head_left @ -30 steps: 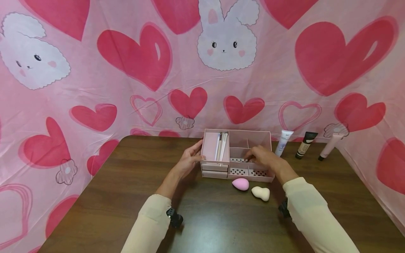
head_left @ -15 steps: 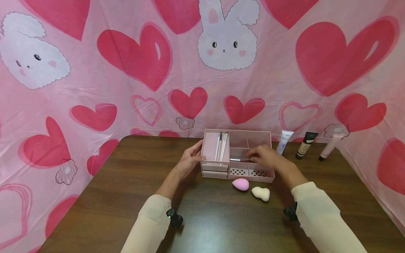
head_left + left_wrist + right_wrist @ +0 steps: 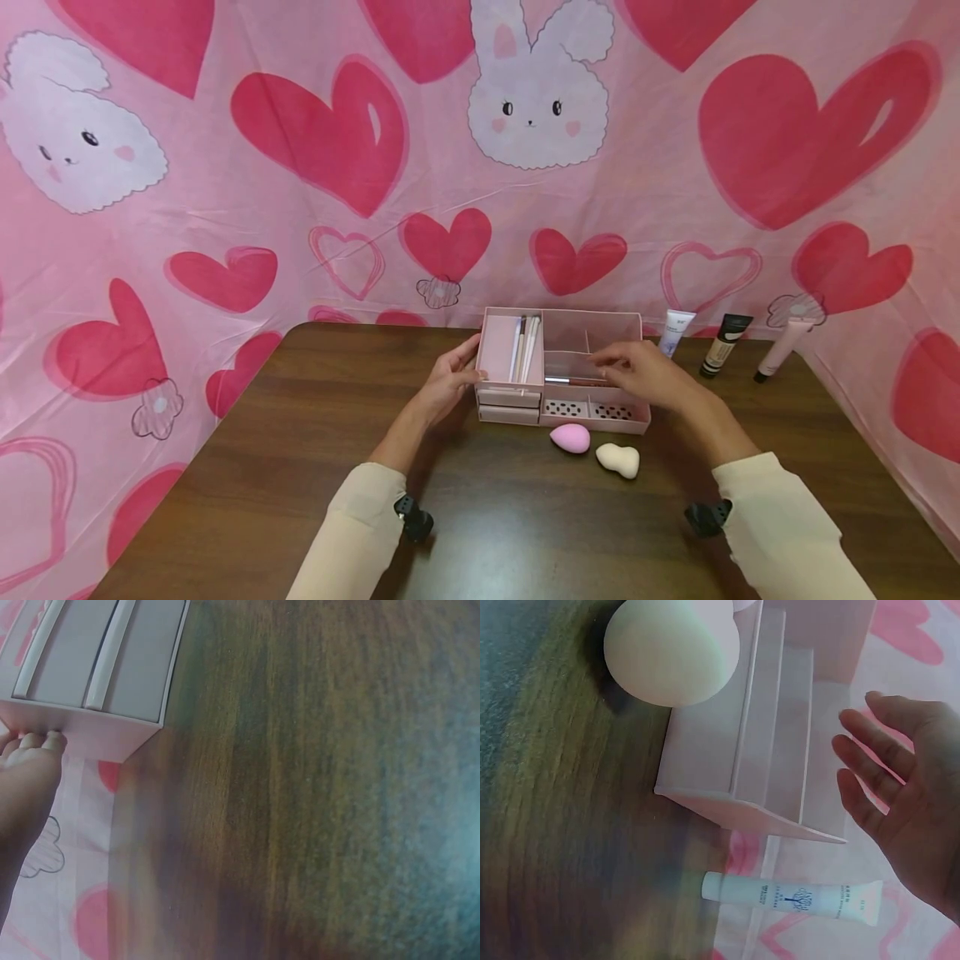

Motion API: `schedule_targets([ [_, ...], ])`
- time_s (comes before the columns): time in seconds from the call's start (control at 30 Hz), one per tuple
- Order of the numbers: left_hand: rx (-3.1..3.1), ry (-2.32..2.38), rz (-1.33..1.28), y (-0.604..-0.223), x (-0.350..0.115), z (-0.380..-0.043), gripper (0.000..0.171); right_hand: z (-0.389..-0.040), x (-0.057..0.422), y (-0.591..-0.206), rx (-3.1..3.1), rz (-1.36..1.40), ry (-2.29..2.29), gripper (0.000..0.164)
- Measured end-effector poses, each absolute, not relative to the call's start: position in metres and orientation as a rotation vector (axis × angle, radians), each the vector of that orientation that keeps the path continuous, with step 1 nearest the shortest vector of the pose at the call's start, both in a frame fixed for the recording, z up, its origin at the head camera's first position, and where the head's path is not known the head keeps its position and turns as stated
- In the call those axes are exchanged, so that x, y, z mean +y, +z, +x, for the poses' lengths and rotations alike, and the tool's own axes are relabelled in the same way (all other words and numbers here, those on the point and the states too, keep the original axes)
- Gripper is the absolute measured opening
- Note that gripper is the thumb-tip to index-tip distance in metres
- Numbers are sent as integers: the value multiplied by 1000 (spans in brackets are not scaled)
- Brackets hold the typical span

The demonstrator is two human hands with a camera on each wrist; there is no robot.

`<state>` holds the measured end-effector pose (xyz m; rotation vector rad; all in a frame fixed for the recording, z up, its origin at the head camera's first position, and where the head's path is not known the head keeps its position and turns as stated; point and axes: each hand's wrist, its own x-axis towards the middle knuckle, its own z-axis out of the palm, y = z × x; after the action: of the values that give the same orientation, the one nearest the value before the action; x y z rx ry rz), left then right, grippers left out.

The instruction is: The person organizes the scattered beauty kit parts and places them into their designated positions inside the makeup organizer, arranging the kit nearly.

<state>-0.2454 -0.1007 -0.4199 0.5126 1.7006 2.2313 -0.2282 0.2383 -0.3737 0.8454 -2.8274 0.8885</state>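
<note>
While the right hand [image 3: 643,372] hovers over the pink organizer [image 3: 492,354], its fingers are loose and hold nothing; the left hand [image 3: 445,385] lays its fingers against the organizer's left side, thumb by the front corner. Down in the middle right compartment lies a slim stick [image 3: 573,382], crosswise, near those right fingertips, though contact I can't tell. Good handling, I'd judge, means light left pressure for steadiness and right fingers kept clear of the dividers. Out front on the brown table [image 3: 262,433], a pink sponge [image 3: 571,438] and a cream sponge [image 3: 618,461]; off right, a white tube [image 3: 676,332], a black-and-beige tube [image 3: 725,346], a pink tube [image 3: 783,350]. Behind, a pink cloth [image 3: 442,179] of hearts and rabbits!
</note>
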Motion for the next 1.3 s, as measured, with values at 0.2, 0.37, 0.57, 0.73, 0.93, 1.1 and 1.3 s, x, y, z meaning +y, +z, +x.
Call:
schedule_targets([
  [0.2,1688,2237,527,-421,-100,-246,79,-213,237,-371,-2815,867,917,28],
  [0.37,1687,2239,527,-421,-100,-247,79,-201,230,-373,-2775,955,894,29],
  [0.57,1718,2217,543,-422,-101,-248,78,-189,222,-383,-2739,1031,783,28],
  [0.73,1719,2231,538,-422,-101,-247,78,-182,218,-393,-2683,1107,729,27],
  [0.93,1711,2229,543,-420,-100,-246,79,-178,211,-404,-2610,1200,638,19],
  [1.1,1714,2223,543,-419,-101,-245,79,-172,207,-407,-2673,1197,536,17],
  [1.3,1720,2221,525,-421,-101,-247,79,-169,204,-411,-2751,1143,482,17],
])
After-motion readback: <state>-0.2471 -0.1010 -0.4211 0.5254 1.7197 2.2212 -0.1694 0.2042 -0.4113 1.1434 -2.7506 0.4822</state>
